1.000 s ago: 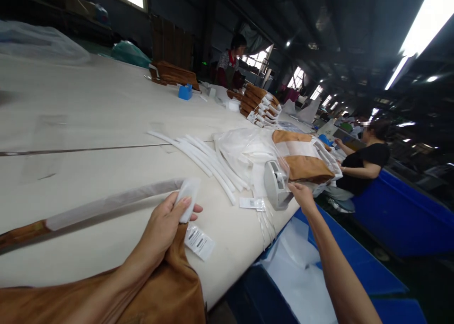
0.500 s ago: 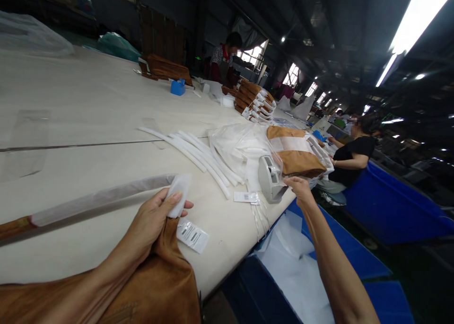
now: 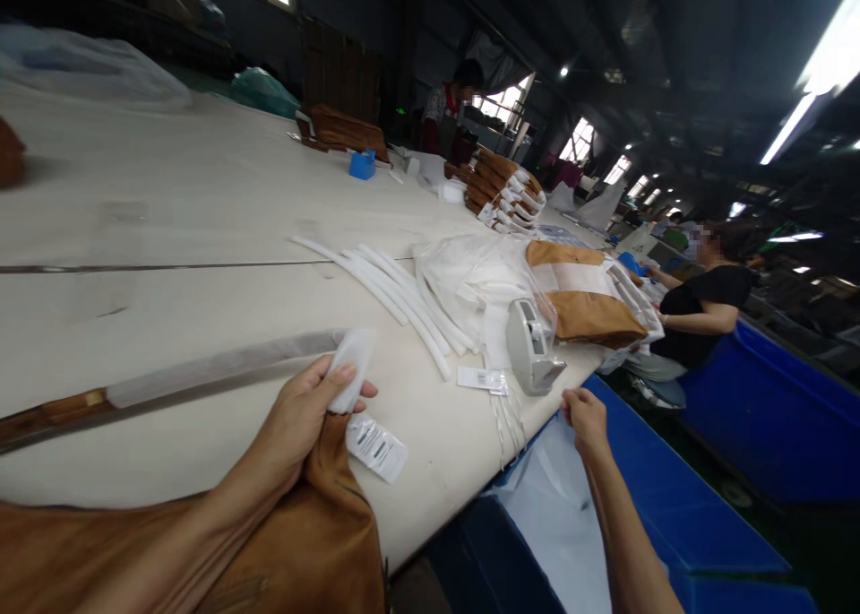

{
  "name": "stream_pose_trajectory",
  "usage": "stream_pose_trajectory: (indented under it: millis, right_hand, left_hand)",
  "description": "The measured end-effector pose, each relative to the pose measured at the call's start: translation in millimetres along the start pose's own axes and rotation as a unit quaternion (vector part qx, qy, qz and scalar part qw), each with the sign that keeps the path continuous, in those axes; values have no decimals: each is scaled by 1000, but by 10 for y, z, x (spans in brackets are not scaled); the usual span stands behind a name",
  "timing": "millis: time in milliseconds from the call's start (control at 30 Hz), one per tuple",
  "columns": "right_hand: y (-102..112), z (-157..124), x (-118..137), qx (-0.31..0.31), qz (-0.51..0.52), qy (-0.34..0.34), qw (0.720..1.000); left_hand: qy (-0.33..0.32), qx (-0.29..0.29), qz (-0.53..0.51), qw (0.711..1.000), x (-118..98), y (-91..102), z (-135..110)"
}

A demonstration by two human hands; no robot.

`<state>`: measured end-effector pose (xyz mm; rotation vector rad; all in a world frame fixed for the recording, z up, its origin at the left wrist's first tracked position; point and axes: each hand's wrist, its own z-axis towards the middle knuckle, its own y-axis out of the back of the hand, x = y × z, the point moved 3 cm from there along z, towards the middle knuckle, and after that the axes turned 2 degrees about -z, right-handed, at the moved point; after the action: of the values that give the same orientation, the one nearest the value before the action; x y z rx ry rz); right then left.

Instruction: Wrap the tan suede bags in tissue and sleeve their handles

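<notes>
My left hand (image 3: 302, 426) grips the flat end of a white foam sleeve (image 3: 353, 370), and a tan canvas piece (image 3: 302, 542) bunches below it. The sleeve runs left along a long strap (image 3: 221, 367) with a brown end. A barcode packet (image 3: 376, 448) lies beside my left hand. My right hand (image 3: 586, 421) hangs past the table edge, fingers closed, holding nothing visible. Nearest to it are a grey plastic dispenser (image 3: 530, 345) and a white label (image 3: 480, 379).
White foam tubes (image 3: 382, 296) and a transparent plastic bag (image 3: 470, 291) lie on the long cream table (image 3: 167, 211), with stacked tan canvas goods (image 3: 503, 193) beyond. A blue bin (image 3: 672, 506) lines the table edge. A co-worker (image 3: 699, 314) sits at right.
My right hand has moved down and right, away from the grey dispenser, and no longer touches it. My left hand keeps its grip. The whole view has shifted slightly.
</notes>
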<state>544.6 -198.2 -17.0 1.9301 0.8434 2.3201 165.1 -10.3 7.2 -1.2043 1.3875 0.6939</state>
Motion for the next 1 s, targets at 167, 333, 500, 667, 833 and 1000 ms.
stream_pose_trajectory:
  millis: [167,333,500,667,833,1000]
  right_hand:
    - [-103,-453,174,119,87,-28,989]
    - [-686,-1129,1065,434,231,40,870]
    - [-1476,-1538,1570,591,256,82,760]
    - [-1908,-1608,1498,585,191,83,783]
    - [-1991,-1597,1404,561,168,69,808]
    - [-2061,-1577,1334,578,165,51,797]
  left_hand:
    - [-20,33,-23,999,44,-27,-26]
    - [-34,39,-37,998,36,-44,-77]
    - [-54,45,-48,996,11,-46,-121]
    - [-78,68,-66,992,29,-31,-91]
    - [-66,73,-90,991,41,-30,-89]
    - [-52,76,-109,990,80,-17,-88]
